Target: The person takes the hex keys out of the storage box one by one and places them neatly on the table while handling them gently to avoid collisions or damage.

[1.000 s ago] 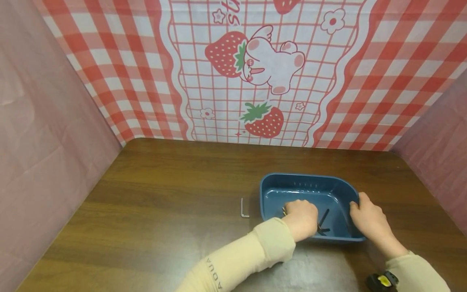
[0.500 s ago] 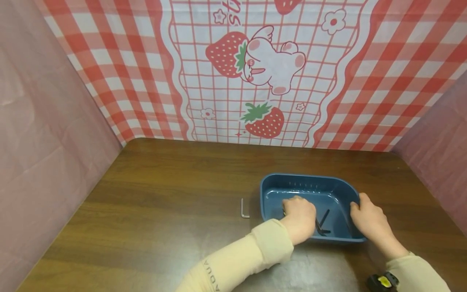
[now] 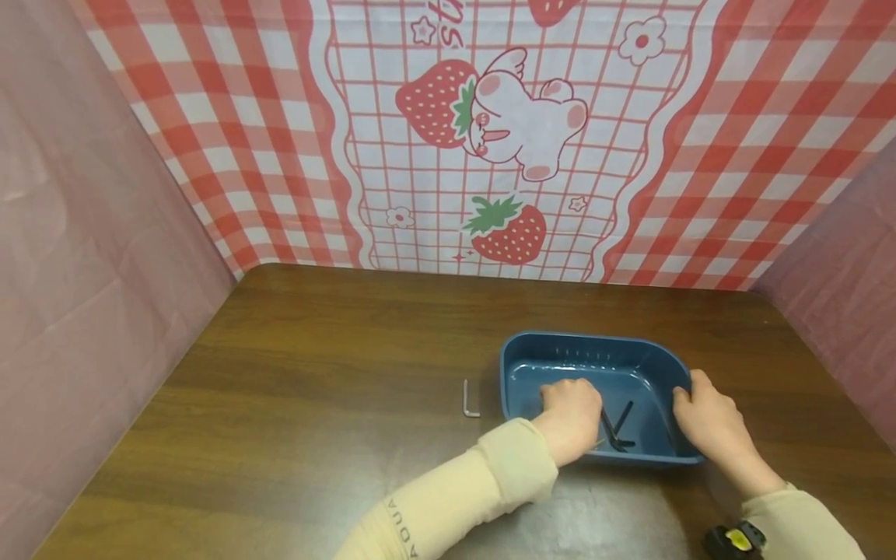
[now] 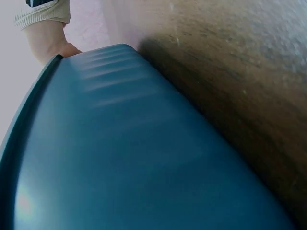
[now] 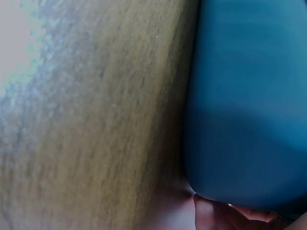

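Note:
A dark blue plastic bin (image 3: pixel 591 337) stands on the table. My left hand (image 3: pixel 570 412) reaches down inside it, knuckles up and fingers hidden below; I cannot tell whether they hold anything. Just right of that hand, black L-shaped hex keys (image 3: pixel 619 435) lie on the bin floor, and a thin yellowish bit (image 3: pixel 598 444) peeks out by the wrist. My right hand (image 3: pixel 712 416) grips the bin's right end, thumb over the rim and fingers outside. The right wrist view has the outer wall (image 5: pixel 249 120) with right-hand fingers (image 5: pixel 216 213) at its lower corner.
On the brown wooden table (image 3: pixel 315 373), a silver L-shaped hex key (image 3: pixel 467 400) lies left of the bin. A red-and-white checked cloth (image 3: pixel 280 140) hangs behind, with pink cloth (image 3: pixel 91 233) at the sides. A black strap device with yellow (image 3: pixel 735 538) is by the right sleeve.
My left hand has shifted slightly left inside the bin, uncovering more of the black hex keys. A yellow-and-black thing earlier at its left side is now out of sight. The right hand stays put.

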{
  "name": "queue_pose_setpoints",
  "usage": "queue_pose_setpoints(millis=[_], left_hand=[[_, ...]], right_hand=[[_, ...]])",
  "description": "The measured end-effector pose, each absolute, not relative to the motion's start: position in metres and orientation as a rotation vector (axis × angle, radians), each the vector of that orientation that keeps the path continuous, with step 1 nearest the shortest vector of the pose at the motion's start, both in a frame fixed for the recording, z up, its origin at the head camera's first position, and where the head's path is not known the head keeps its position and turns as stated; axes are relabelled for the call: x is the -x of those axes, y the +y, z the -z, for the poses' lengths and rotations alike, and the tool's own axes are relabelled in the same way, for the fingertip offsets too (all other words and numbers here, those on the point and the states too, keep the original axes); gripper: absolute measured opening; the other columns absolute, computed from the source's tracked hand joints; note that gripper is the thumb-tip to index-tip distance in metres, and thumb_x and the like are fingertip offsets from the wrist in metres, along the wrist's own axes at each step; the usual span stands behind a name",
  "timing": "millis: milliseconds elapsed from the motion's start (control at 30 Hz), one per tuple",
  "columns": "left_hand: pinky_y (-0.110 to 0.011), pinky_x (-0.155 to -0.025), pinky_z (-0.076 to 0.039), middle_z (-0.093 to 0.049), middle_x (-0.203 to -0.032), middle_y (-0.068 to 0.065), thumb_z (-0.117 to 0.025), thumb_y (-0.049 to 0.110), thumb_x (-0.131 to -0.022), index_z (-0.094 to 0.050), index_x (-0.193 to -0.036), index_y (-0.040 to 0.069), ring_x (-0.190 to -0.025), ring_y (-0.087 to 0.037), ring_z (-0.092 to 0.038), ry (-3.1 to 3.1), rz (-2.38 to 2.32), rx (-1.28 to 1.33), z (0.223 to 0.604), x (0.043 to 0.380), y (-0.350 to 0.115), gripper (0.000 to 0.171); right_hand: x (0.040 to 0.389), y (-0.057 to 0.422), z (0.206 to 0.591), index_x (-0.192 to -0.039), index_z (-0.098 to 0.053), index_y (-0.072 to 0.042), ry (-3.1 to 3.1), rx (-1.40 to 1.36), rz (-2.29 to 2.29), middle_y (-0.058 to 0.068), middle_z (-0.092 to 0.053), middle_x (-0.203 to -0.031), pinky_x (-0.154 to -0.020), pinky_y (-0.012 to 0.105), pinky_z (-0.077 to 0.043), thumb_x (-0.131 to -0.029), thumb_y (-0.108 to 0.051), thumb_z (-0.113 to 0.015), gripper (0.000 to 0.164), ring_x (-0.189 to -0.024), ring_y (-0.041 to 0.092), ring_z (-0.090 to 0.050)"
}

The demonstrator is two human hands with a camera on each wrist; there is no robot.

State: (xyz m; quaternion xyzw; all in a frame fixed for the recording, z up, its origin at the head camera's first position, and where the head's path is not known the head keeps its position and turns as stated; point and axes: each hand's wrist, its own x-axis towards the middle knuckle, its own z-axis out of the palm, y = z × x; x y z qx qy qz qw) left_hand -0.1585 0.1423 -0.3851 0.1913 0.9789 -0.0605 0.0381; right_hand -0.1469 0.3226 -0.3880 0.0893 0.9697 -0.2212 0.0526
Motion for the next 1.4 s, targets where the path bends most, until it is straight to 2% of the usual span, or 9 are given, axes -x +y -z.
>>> queue_pose_setpoints(millis=[133, 367, 533, 700, 800, 933, 1100, 1233, 1400], left_hand=[[-0.029, -0.056, -0.041, -0.058, -0.081, 0.009, -0.074, 0.041, -0.069, -0.062, -0.094, 0.025, -0.07, -0.009, -0.057, 3.002, 0.179, -0.586, 0.387, 0.16, 0.142, 0.032], [-0.03, -0.058, -0.04, -0.064, -0.086, 0.009, -0.072, 0.039, -0.071, -0.067, -0.092, 0.03, -0.074, -0.008, -0.057, 2.998, 0.131, -0.569, 0.386, 0.162, 0.14, 0.023], [-0.03, -0.059, -0.041, -0.064, -0.088, 0.009, -0.07, 0.034, -0.074, -0.066, -0.096, 0.028, -0.077, -0.008, -0.058, 3.032, 0.107, -0.569, 0.385, 0.163, 0.138, 0.023], [-0.028, -0.052, -0.041, -0.063, -0.082, 0.009, -0.072, 0.034, -0.07, -0.064, -0.095, 0.024, -0.071, -0.007, -0.059, 3.096, 0.103, -0.655, 0.382, 0.162, 0.133, 0.028], [-0.025, -0.048, -0.041, -0.063, -0.077, 0.008, -0.066, 0.035, -0.077, -0.062, -0.092, 0.02, -0.066, -0.007, -0.059, 3.151, 0.049, -0.701, 0.382, 0.163, 0.13, 0.021], [-0.023, -0.045, -0.039, -0.063, -0.072, 0.005, -0.057, 0.031, -0.085, -0.06, -0.089, 0.016, -0.06, -0.008, -0.058, 3.179, -0.121, -0.725, 0.379, 0.165, 0.125, 0.017], [-0.023, -0.039, -0.033, -0.055, -0.063, 0.003, -0.058, 0.029, -0.083, -0.058, -0.088, 0.013, -0.048, -0.01, -0.049, 3.129, -0.39, -0.7, 0.372, 0.167, 0.116, 0.016], [-0.023, -0.042, -0.034, -0.049, -0.058, 0.006, -0.058, 0.027, -0.084, -0.055, -0.084, 0.017, -0.046, -0.008, -0.045, 3.018, -0.631, -0.669, 0.366, 0.168, 0.107, 0.01], [-0.02, -0.048, -0.037, -0.058, -0.067, 0.01, -0.06, 0.021, -0.085, -0.057, -0.083, 0.017, -0.053, -0.002, -0.049, 2.768, -1.034, -0.636, 0.359, 0.171, 0.091, 0.006]], right_hand=[[0.147, 0.323, 0.387, -0.125, -0.026, 0.016, 2.937, -0.282, 0.671, 0.043, -0.039, -0.117, -0.066, 0.056, -0.044, -0.096, -0.021, -0.03, 0.048, -0.095, 0.055, -0.049], [0.147, 0.322, 0.386, -0.125, -0.026, 0.016, 2.931, -0.281, 0.669, 0.043, -0.039, -0.117, -0.066, 0.056, -0.044, -0.096, -0.021, -0.03, 0.048, -0.096, 0.055, -0.049], [0.147, 0.322, 0.386, -0.125, -0.026, 0.016, 2.944, -0.275, 0.668, 0.043, -0.04, -0.116, -0.066, 0.056, -0.044, -0.095, -0.021, -0.031, 0.047, -0.095, 0.055, -0.049], [0.148, 0.322, 0.387, -0.124, -0.027, 0.016, 2.95, -0.276, 0.668, 0.043, -0.041, -0.116, -0.066, 0.056, -0.044, -0.095, -0.02, -0.031, 0.047, -0.095, 0.055, -0.049], [0.148, 0.323, 0.387, -0.124, -0.027, 0.016, 2.945, -0.282, 0.668, 0.043, -0.04, -0.116, -0.066, 0.056, -0.043, -0.095, -0.021, -0.031, 0.047, -0.095, 0.056, -0.049], [0.147, 0.323, 0.387, -0.125, -0.026, 0.016, 2.942, -0.288, 0.672, 0.043, -0.04, -0.117, -0.067, 0.057, -0.043, -0.095, -0.021, -0.031, 0.047, -0.096, 0.056, -0.047], [0.147, 0.323, 0.386, -0.125, -0.027, 0.015, 2.952, -0.292, 0.675, 0.043, -0.04, -0.116, -0.066, 0.057, -0.043, -0.095, -0.02, -0.031, 0.047, -0.095, 0.056, -0.048], [0.147, 0.323, 0.386, -0.125, -0.026, 0.016, 2.947, -0.287, 0.677, 0.043, -0.04, -0.116, -0.066, 0.056, -0.043, -0.095, -0.021, -0.031, 0.047, -0.095, 0.056, -0.048], [0.147, 0.322, 0.386, -0.124, -0.026, 0.016, 2.941, -0.284, 0.679, 0.044, -0.04, -0.116, -0.065, 0.055, -0.044, -0.095, -0.02, -0.03, 0.046, -0.094, 0.055, -0.049]])
